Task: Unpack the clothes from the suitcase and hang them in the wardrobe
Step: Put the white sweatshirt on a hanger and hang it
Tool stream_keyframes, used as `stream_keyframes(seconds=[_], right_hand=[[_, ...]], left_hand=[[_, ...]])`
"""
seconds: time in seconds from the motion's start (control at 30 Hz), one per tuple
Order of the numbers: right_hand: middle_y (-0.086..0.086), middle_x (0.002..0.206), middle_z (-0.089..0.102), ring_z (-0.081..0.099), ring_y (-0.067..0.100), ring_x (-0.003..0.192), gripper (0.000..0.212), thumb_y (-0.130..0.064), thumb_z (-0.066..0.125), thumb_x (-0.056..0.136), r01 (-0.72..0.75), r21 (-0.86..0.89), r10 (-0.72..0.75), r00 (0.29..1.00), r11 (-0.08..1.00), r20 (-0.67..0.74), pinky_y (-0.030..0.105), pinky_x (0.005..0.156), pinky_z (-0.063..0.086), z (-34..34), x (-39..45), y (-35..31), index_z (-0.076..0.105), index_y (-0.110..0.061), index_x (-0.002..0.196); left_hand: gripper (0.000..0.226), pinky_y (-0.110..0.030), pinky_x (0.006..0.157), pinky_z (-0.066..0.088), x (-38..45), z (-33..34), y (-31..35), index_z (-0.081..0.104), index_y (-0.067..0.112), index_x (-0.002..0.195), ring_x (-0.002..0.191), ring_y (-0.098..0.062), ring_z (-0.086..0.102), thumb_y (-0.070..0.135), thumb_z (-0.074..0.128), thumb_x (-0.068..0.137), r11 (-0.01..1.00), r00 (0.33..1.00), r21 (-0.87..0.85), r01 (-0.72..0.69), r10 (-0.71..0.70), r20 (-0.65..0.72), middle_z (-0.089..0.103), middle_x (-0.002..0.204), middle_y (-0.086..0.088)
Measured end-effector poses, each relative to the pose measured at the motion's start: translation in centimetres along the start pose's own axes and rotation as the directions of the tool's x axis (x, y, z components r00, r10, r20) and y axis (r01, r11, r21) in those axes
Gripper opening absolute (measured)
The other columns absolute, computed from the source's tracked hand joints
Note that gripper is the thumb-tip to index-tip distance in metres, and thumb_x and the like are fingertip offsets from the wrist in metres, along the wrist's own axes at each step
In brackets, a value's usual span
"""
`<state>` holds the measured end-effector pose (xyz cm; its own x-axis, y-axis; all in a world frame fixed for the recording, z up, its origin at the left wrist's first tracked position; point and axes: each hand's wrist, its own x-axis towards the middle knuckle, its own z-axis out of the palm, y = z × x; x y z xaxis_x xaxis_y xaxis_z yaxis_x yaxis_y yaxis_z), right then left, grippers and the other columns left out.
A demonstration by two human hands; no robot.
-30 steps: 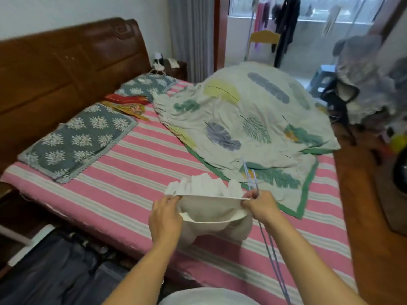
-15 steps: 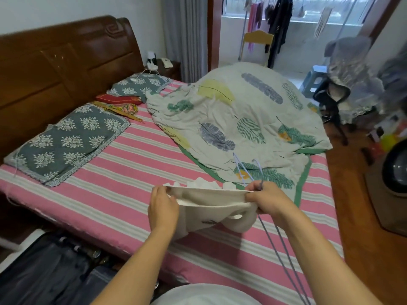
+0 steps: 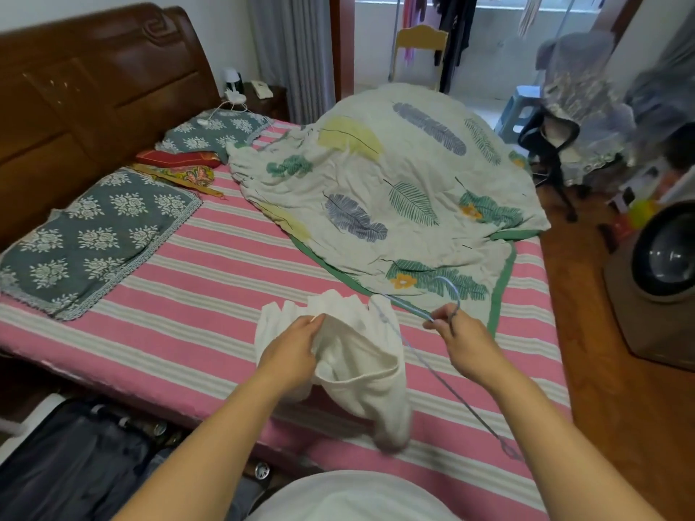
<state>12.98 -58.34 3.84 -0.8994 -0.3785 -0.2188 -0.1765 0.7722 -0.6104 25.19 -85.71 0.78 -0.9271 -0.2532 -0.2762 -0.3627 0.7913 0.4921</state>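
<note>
Bed [image 3: 210,280] with a pink-and-white striped sheet stretches out ahead of and beneath both hands. Beyond the hands lies a crumpled leaf-print quilt [image 3: 395,182], its green-edged corner just past the right hand. Far to the left of the hands, two grey floral pillows [image 3: 90,242] lie against the dark wooden headboard [image 3: 94,88]. Below the left forearm, at the bedside, an open dark suitcase [image 3: 67,464] lies on the floor. Between the hands, a white garment [image 3: 361,362] is bunched on the sheet; the left hand [image 3: 291,353] grips its fabric at the near-left edge, fingers curled into the cloth. The right hand [image 3: 464,342] is held apart from the left and pinches a thin blue wire hanger [image 3: 425,314], whose long wire runs down alongside the right forearm.
</note>
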Motion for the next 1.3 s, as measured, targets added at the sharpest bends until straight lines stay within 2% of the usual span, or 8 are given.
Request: stream_keyframes(seconds=[0.13,0.43,0.57,0.77,0.9,1.0,1.13,1.3], right_hand=[[-0.014,0.085,0.073,0.062,0.012,0.053,0.022,-0.024,0.059,0.099,0.064,0.062,-0.067,0.996,0.996,0.054,0.032,0.063,0.051,-1.7,-2.5,-0.1,0.07,-0.026,0.079],[-0.008,0.064,0.066,0.06,0.01,0.068,0.026,-0.033,0.055,0.096,0.217,-0.148,-0.217,0.976,0.965,0.018,0.039,0.069,0.051,-1.7,-4.6,-4.0,0.059,-0.027,0.071],[-0.002,0.078,0.069,0.062,0.025,0.081,0.019,-0.038,0.053,0.097,0.352,-0.253,-0.356,0.934,0.901,0.031,0.036,0.066,0.045,1.4,-2.6,-5.5,0.058,-0.026,0.083],[0.002,0.072,0.069,0.065,0.027,0.073,0.032,-0.046,0.048,0.091,0.363,0.02,-0.357,0.925,0.932,-0.127,0.041,0.068,0.049,4.5,-1.1,-6.1,0.064,-0.022,0.077],[0.0,0.051,0.053,0.047,0.016,0.051,0.025,-0.011,0.056,0.095,0.317,0.585,-0.177,0.942,0.746,-0.285,0.035,0.058,0.039,2.4,-0.6,-5.1,0.062,-0.019,0.072],[-0.004,0.046,0.043,0.036,0.009,0.046,0.028,0.007,0.046,0.098,0.317,0.749,-0.141,0.946,0.582,-0.292,0.023,0.05,0.031,0.7,-0.6,-5.3,0.055,-0.006,0.075],[-0.005,0.046,0.039,0.034,0.009,0.045,0.028,0.009,0.044,0.098,0.365,0.774,-0.158,0.93,0.518,-0.333,0.019,0.045,0.029,-1.2,-0.2,-5.8,0.054,-0.002,0.075],[-0.002,0.046,0.042,0.037,0.01,0.046,0.028,0.009,0.046,0.097,0.387,0.76,-0.152,0.919,0.522,-0.364,0.018,0.046,0.03,-2.6,0.0,-5.5,0.056,-0.002,0.073]], left_hand=[[0.078,-0.037,0.095,0.05,0.6,0.3,-0.5,0.023,0.034,0.157,0.135,-0.022,0.049,0.011,0.053,0.089,0.975,0.999,0.22,0.032,-0.04,0.035,0.028,0.161,0.016],[0.076,-0.039,0.088,0.05,-1.3,0.0,1.0,0.019,0.026,0.159,0.123,-0.031,0.059,0.013,0.05,0.092,0.906,0.998,0.419,0.05,-0.033,-0.048,0.014,0.168,0.013],[0.079,-0.04,0.082,0.051,-2.5,-0.6,3.1,0.023,0.03,0.157,0.117,-0.033,0.061,0.018,0.055,0.086,0.891,0.983,0.431,-0.144,0.18,-0.043,0.018,0.166,0.016],[0.073,-0.024,0.117,0.033,-5.6,-1.9,7.0,0.044,0.032,0.151,0.143,-0.003,0.038,0.0,0.047,0.085,0.876,0.874,-0.133,-0.463,0.426,-0.235,0.037,0.158,0.016],[0.047,-0.044,0.117,0.035,-6.1,-5.1,2.1,0.058,0.029,0.137,0.136,-0.01,0.042,0.014,0.048,0.094,0.955,0.744,-0.066,-0.29,0.182,-0.642,0.048,0.145,0.01],[0.049,-0.04,0.117,0.033,-5.9,-5.9,-2.0,0.038,0.035,0.153,0.144,-0.012,0.031,0.034,0.048,0.105,0.967,0.85,-0.239,-0.085,-0.055,-0.524,0.034,0.156,0.01],[0.063,-0.036,0.119,0.028,-4.0,-6.2,-3.0,0.019,0.039,0.16,0.148,-0.003,0.024,0.041,0.049,0.104,0.932,0.913,-0.337,-0.134,-0.016,-0.408,0.027,0.162,0.02],[0.029,-0.041,0.11,0.043,-1.6,-8.3,-0.8,0.055,0.031,0.135,0.132,-0.009,0.049,0.031,0.048,0.106,0.871,0.909,-0.467,-0.151,-0.064,-0.412,0.058,0.139,0.009]])
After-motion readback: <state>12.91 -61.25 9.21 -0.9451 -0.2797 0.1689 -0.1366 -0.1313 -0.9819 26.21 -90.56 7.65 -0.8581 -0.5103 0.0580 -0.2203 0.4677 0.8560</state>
